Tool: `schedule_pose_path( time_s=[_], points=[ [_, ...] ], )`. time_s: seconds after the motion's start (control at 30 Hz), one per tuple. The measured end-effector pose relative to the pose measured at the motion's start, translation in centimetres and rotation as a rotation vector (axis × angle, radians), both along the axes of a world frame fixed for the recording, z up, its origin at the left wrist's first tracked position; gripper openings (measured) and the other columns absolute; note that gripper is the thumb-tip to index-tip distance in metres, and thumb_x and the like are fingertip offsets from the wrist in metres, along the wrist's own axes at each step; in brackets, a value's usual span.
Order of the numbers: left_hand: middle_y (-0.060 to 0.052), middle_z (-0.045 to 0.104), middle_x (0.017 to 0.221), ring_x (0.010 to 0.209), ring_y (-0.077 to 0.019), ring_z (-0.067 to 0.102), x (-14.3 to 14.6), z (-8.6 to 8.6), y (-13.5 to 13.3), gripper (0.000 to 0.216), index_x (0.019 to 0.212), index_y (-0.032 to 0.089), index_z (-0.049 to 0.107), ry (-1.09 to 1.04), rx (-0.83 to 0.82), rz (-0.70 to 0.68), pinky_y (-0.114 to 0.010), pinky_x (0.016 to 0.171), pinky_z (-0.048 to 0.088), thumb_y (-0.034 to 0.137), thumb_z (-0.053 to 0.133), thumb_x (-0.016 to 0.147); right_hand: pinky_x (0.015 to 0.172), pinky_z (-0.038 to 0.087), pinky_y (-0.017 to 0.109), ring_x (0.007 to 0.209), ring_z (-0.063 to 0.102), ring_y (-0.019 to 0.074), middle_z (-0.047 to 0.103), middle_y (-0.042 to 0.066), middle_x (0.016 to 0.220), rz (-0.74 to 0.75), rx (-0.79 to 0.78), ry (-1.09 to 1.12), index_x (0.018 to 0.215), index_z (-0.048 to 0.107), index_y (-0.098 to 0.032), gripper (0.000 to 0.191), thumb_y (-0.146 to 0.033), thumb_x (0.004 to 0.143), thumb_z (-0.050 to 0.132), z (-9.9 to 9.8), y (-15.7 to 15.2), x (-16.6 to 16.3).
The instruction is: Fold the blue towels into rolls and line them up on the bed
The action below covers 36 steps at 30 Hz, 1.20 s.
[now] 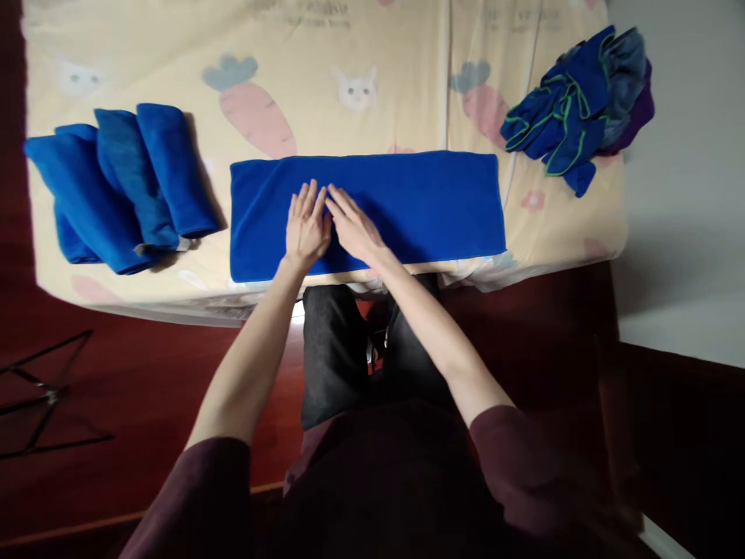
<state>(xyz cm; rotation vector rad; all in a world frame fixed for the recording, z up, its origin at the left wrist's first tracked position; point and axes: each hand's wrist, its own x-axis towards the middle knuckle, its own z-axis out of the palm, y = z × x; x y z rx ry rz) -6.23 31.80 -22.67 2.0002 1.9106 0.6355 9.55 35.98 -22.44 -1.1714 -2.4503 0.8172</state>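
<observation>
Tablecloth (401,62) bears blue cloth (413,202) beneath both hands (308,225) (355,227).

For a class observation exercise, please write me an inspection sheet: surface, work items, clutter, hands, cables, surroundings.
Surface: cream cover printed with carrots and cat faces
Work items: blue cloth, laid out in a long strip
Clutter: rolled blue cloths at left; crumpled cloth pile at right, some edges green
Hands: left hand and right hand on the cloth, fingers extended
Cables: nothing seen
Surroundings: reddish floor, black metal frame at left, pale wall at right
</observation>
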Motion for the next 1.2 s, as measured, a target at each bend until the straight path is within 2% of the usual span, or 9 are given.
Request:
schedule_pose_path(
  time_s=[0.1, 0.17, 0.3, 0.47, 0.57, 0.73, 0.97, 1.07, 1.2],
  points=[
    [-0.014, 0.029, 0.172, 0.163, -0.0287, 0.019, 1.1, -3.7, -0.9, 0.064, 0.163, 0.013, 0.039, -0.027, -0.024, 0.069, -0.053, 0.135, 0.008, 0.041, 0.033, 0.105, 0.136, 0.015, 0.031, 0.162, 0.021, 0.0135, 0.033, 0.008, 0.172, 0.035, -0.091, 0.004, 0.158, 0.039, 0.001, 0.051, -0.007, 0.108, 0.033, -2.4, -1.4, -1.4],
    [-0.012, 0.03, 0.172, 0.163, -0.0274, 0.019, 1.2, -4.8, -1.6, 0.063, 0.162, 0.014, 0.041, -0.039, -0.013, 0.096, -0.052, 0.135, 0.007, 0.039, 0.034, 0.105, 0.137, 0.014, 0.034, 0.162, 0.02, 0.0143, 0.036, 0.007, 0.17, 0.011, -0.101, 0.023, 0.158, 0.042, -0.003, 0.052, -0.01, 0.107, 0.035, -3.4, -1.9, -1.1],
    [-0.009, 0.034, 0.171, 0.162, -0.0265, 0.023, 0.9, -5.0, -1.8, 0.061, 0.161, 0.018, 0.044, -0.063, -0.001, 0.111, -0.051, 0.135, 0.009, 0.038, 0.036, 0.104, 0.138, 0.015, 0.042, 0.162, 0.023, 0.0168, 0.04, 0.004, 0.168, -0.019, -0.095, 0.054, 0.163, 0.039, -0.012, 0.056, -0.018, 0.107, 0.039, -3.9, -1.7, -0.9],
    [-0.009, 0.037, 0.17, 0.161, -0.026, 0.026, 1.0, -5.0, -1.5, 0.06, 0.16, 0.017, 0.047, -0.043, 0.026, 0.132, -0.051, 0.135, 0.011, 0.038, 0.033, 0.105, 0.138, 0.012, 0.041, 0.162, 0.024, 0.0146, 0.037, 0.004, 0.17, -0.021, -0.021, 0.008, 0.16, 0.045, -0.014, 0.054, -0.018, 0.107, 0.033, -4.2, -1.5, -0.8],
    [-0.009, 0.037, 0.17, 0.161, -0.0255, 0.027, 1.1, -5.0, -1.7, 0.06, 0.16, 0.018, 0.046, -0.013, 0.037, 0.125, -0.05, 0.135, 0.012, 0.038, 0.031, 0.106, 0.138, 0.009, 0.044, 0.162, 0.023, 0.0154, 0.033, 0.004, 0.172, -0.047, -0.024, -0.004, 0.161, 0.043, -0.016, 0.054, -0.022, 0.108, 0.034, -4.1, -1.5, 0.6],
    [-0.006, 0.033, 0.172, 0.162, -0.0261, 0.025, -0.7, -4.6, -2.6, 0.06, 0.161, 0.022, 0.046, 0.049, 0.021, 0.138, -0.052, 0.134, 0.011, 0.042, 0.034, 0.105, 0.137, 0.008, 0.048, 0.163, 0.019, 0.0185, 0.028, 0.005, 0.174, -0.162, 0.039, -0.09, 0.163, 0.039, -0.016, 0.056, -0.03, 0.109, 0.034, -3.6, -0.5, 7.1],
    [-0.012, 0.021, 0.176, 0.163, -0.0324, 0.017, -9.0, -4.7, -6.1, 0.069, 0.164, 0.016, 0.039, 0.078, -0.024, 0.391, -0.058, 0.133, 0.007, 0.05, 0.035, 0.104, 0.135, 0.012, 0.051, 0.164, 0.018, 0.022, 0.023, 0.007, 0.175, -0.365, 0.129, -0.259, 0.165, 0.035, -0.017, 0.06, -0.038, 0.109, 0.033, -4.1, 1.8, 17.6],
    [-0.013, 0.02, 0.176, 0.163, -0.0331, 0.016, -11.6, -4.9, -7.4, 0.073, 0.165, 0.013, 0.035, 0.087, -0.043, 0.391, -0.057, 0.133, 0.01, 0.052, 0.035, 0.103, 0.135, 0.014, 0.05, 0.164, 0.018, 0.0223, 0.022, 0.008, 0.176, -0.424, 0.163, -0.326, 0.166, 0.034, -0.017, 0.061, -0.039, 0.109, 0.031, -4.4, 2.6, 20.9],
    [-0.013, 0.019, 0.176, 0.163, -0.0326, 0.016, -12.6, -5.3, -7.9, 0.074, 0.166, 0.013, 0.032, 0.084, -0.033, 0.374, -0.056, 0.134, 0.009, 0.053, 0.033, 0.104, 0.133, 0.016, 0.052, 0.164, 0.018, 0.0236, 0.022, 0.009, 0.176, -0.509, 0.189, -0.396, 0.166, 0.032, -0.018, 0.061, -0.04, 0.11, 0.028, -4.9, 3.3, 24.9]
  ],
)
